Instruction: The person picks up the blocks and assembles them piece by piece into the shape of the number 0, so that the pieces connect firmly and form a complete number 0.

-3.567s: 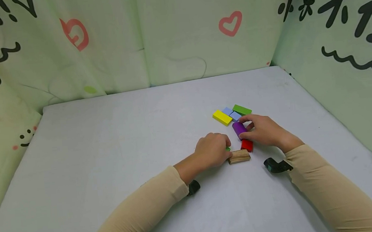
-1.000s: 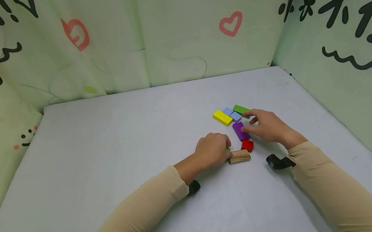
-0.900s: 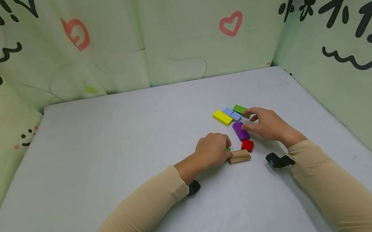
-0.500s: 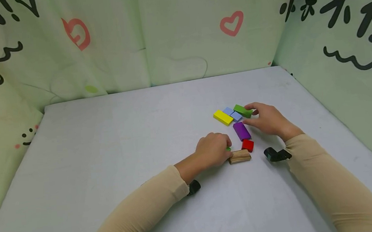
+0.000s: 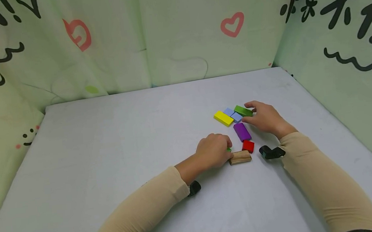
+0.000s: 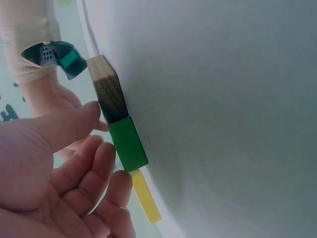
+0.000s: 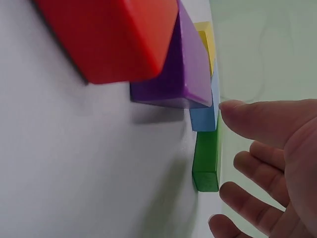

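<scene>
My left hand [image 5: 213,150] rests at the near blocks, its fingers loosely bent. In the left wrist view, its thumb is beside a brown wooden block [image 6: 110,94] and its fingertips lie along a green block [image 6: 129,145]. From above, the hand mostly covers that green block. My right hand [image 5: 266,117] is at the far green block [image 5: 243,110], thumb and fingers spread apart around its near end, nothing pinched. Two light blue blocks [image 5: 236,117] sit between it and a yellow block [image 5: 223,118]. A purple block [image 5: 242,132] and a red block [image 5: 248,146] continue toward the wooden one.
The blocks lie on a white table [image 5: 116,150], right of its middle. Green printed curtains [image 5: 179,32] surround the back and sides. A small black wrist camera [image 5: 272,152] hangs under the right sleeve, another [image 5: 194,188] under the left.
My right hand has left the purple block and moved away from me to the far green block. The left hand stays in place. The blocks lie about as before.
</scene>
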### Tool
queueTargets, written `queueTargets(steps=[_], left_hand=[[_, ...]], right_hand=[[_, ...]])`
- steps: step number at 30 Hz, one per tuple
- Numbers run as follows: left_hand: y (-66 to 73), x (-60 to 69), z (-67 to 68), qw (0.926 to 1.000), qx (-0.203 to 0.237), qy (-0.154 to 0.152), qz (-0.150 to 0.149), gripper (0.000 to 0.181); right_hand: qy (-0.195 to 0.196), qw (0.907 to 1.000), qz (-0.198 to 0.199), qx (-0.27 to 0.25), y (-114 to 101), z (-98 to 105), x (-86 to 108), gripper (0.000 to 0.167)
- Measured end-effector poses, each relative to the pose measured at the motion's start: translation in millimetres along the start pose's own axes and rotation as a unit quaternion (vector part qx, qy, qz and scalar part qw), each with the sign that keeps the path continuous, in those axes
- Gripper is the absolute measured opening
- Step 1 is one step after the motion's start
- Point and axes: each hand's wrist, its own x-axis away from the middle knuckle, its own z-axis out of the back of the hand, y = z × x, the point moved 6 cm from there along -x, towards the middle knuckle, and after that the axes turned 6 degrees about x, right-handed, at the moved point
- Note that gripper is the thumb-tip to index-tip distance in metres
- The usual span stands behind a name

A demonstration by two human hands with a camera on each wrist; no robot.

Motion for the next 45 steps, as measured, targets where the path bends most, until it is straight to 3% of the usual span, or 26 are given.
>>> queueTargets(steps=[16, 45], left_hand=[[0.2, 0.8, -0.8, 1.0, 0.004, -0.001, 0.005, 0.028], [-0.4, 0.5, 1.0, 1.0, 0.0, -0.001, -0.002, 0.028]], right_hand=[[-0.021, 0.9997, -0.007, 0.014, -1, -6, -10.5, 0.065], [-0.033, 0.9989, 0.027, 0.02, -20, -10, -24.4, 0.06]])
